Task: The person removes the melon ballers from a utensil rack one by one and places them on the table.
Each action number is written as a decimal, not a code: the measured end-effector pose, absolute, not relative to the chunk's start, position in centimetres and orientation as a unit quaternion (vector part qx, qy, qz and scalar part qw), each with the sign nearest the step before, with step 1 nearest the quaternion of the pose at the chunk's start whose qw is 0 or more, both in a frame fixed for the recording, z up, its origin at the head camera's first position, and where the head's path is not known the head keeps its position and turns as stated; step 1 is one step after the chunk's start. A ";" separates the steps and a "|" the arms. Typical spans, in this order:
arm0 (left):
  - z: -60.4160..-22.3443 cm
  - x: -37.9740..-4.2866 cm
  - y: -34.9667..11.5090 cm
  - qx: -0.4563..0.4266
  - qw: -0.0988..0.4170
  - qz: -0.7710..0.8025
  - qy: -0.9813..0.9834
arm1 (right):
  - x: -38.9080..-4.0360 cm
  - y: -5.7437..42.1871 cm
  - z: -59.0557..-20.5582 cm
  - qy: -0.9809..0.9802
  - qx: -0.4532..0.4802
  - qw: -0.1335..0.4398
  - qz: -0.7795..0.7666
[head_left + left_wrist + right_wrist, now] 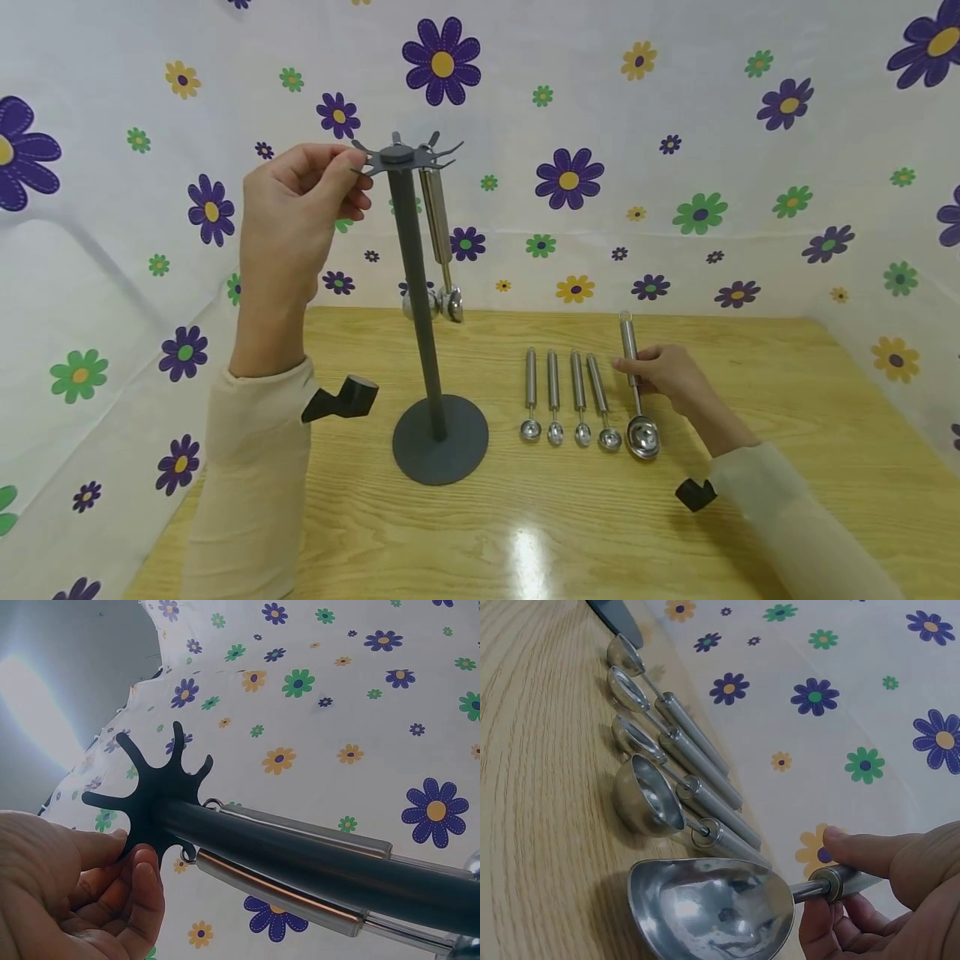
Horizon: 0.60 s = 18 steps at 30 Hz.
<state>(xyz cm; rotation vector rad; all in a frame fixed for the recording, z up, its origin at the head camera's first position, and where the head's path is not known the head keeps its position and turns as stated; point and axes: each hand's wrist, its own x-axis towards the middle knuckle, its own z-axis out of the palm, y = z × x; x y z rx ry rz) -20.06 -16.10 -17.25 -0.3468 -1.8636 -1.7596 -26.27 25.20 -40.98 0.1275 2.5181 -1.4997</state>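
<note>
With thumb and fingers, my left hand (pixel 296 204) pinches a hook at the top of the dark grey utensil stand (pixel 416 275). Two metal scoops (pixel 442 225) hang from the stand's far side; their handles show beside the post in the left wrist view. My right hand (pixel 671 379) grips the handle of a large ice cream scoop (pixel 642 437), its bowl toward me. Whether that bowl touches the table cannot be told. Left of it lies a row of several smaller steel scoops (pixel 577 396), handles pointing away.
The stand's round base (pixel 442 467) rests on the wooden table (pixel 450 542), left of the row. A white cloth with printed flowers (pixel 510 92) hangs behind the table and along its sides. Dark wrist mounts (pixel 352 398) stick out from both sleeves.
</note>
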 end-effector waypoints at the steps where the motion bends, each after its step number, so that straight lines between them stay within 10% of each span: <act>1: -17.3 -20.1 -16.1 -0.130 0.274 -0.655 -0.692 | -26.3 25.2 -41.2 0.855 0.046 0.104 -0.506; 18: -17.4 -20.2 -16.1 -0.125 0.271 -0.658 -0.691 | -26.4 25.1 -43.1 0.879 0.042 0.095 -0.465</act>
